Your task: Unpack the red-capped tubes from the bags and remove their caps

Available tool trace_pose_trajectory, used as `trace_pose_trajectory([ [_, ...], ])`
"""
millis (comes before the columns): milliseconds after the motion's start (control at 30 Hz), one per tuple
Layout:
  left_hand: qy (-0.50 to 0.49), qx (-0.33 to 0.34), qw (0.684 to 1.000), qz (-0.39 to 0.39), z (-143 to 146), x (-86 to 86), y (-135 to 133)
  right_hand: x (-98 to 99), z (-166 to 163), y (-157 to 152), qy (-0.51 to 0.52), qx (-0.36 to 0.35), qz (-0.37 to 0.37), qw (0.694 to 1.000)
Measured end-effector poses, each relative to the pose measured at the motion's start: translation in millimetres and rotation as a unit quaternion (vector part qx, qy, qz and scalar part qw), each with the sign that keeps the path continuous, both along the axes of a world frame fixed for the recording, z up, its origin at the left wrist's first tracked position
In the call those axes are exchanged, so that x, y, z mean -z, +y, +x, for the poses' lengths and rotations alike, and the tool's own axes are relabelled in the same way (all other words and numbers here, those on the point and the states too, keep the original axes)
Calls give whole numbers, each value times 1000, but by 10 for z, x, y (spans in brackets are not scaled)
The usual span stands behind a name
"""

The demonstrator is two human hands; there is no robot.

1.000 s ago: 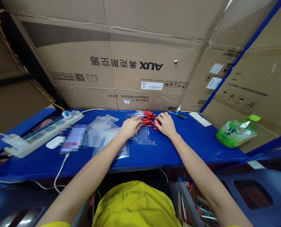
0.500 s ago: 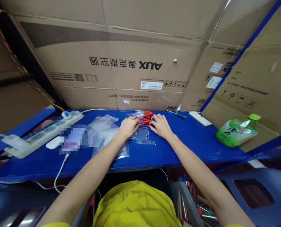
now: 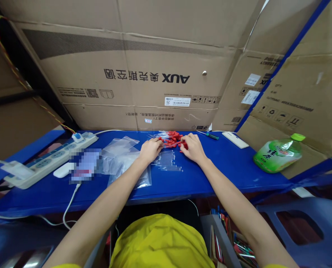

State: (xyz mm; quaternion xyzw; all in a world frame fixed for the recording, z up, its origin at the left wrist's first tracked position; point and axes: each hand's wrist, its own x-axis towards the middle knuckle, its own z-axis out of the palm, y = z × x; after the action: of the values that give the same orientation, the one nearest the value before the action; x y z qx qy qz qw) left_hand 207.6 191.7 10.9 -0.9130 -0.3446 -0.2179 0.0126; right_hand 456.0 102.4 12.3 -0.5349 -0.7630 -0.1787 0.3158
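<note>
A pile of small red-handled screwdrivers (image 3: pixel 171 137) lies on the blue tabletop, their thin shafts pointing mostly left. At the pile's left side, my left hand (image 3: pixel 151 149) has its fingers closed around the shaft end of a screwdriver. My right hand (image 3: pixel 194 149) is curled over red handles at the right side, its thumb and fingers pinched on one; part of the grip is hidden. Below the pile, several thin clear or metal rods (image 3: pixel 166 160) lie side by side between my hands. Clear plastic bags (image 3: pixel 118 152) spread out under and beside my left forearm.
A white power strip (image 3: pixel 57 156), a white charger (image 3: pixel 62 170) and a blurred-out phone (image 3: pixel 86 163) lie to the left. At the back right are a green screwdriver (image 3: pixel 212 136), a white phone-like slab (image 3: pixel 235 139) and a green-labelled bottle (image 3: pixel 277 154). Cardboard (image 3: pixel 143 89) walls the back.
My right hand has shifted slightly right and curled its fingers more tightly over the red handles. My left hand stays nearly in place at the pile.
</note>
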Motion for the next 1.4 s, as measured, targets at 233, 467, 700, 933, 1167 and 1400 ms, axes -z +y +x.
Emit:
trace_pose_trajectory([
  [233, -26, 8, 1000, 14, 21, -62, -70, 6, -22, -29, 39, 14, 51, 998],
  [467, -128, -37, 987, 90, 71, -251, -302, 4, -84, -34, -2, -19, 19, 1000],
  [700, -10, 102, 987, 122, 154, -224, -307, 23, -209, -11, -90, -46, 20, 995],
  [933, 20, 142, 985, 92, 161, -144, -218, 4, -253, -22, -144, -9, 63, 987],
  [1167, 45, 144, 985, 82, 152, -152, -188, 50, -225, 30, -167, 27, 42, 985],
  [1400, 58, 132, 986, 78, 223, -187, -233, 15, -250, 35, -176, 62, 43, 982],
])
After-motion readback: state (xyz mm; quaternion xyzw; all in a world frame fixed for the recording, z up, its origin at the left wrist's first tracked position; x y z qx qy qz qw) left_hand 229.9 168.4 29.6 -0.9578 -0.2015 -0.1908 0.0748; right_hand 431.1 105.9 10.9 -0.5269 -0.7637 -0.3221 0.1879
